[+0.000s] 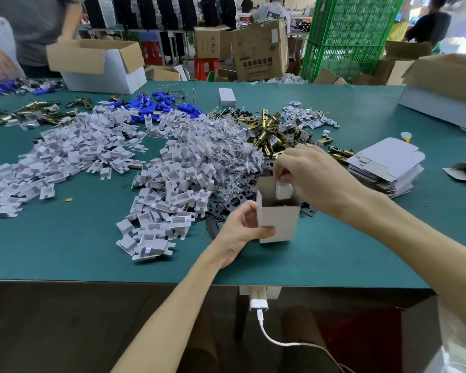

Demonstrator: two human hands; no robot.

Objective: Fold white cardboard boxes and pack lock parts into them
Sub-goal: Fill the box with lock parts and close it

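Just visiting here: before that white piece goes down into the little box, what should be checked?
1. Small box upright, top open: ok.
2. Left hand has a grip on the box's side: ok.
3. Right hand pinches the white piece at the opening: ok.
4. Top flaps stand clear of the opening: ok.
5. Room left inside the box: cannot tell, the interior is dark.

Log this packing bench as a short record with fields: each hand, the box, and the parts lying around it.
left hand: holds white box upright by its side
right hand: pinches white part at the box's open top
box state: top flaps open
nearby piles: white plastic pieces, brass latches, blue cylinders
right of box: stack of flat box blanks
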